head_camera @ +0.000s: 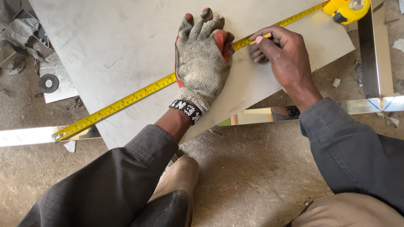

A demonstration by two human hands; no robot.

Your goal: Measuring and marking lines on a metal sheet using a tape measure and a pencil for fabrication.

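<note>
My left hand (203, 59), in a grey knit glove with red fingertips, lies flat on a yellow tape measure (126, 100), pinning it to a pale metal sheet (118, 46). The tape runs diagonally from its hooked end at the lower left to its yellow case (347, 9) at the top right. My bare right hand (280, 50) grips a short yellow pencil (261, 38), its tip against the sheet beside the tape, just right of the gloved fingers. A beaded black-and-white band (186, 110) circles my left wrist.
The sheet rests on shiny steel bars (370, 104) over a dusty concrete floor (252, 168). A round grinding disc (49, 83) lies at the left beside a small metal offcut. Grey rags sit at the top left. My knees and a tan shoe (179, 176) are below.
</note>
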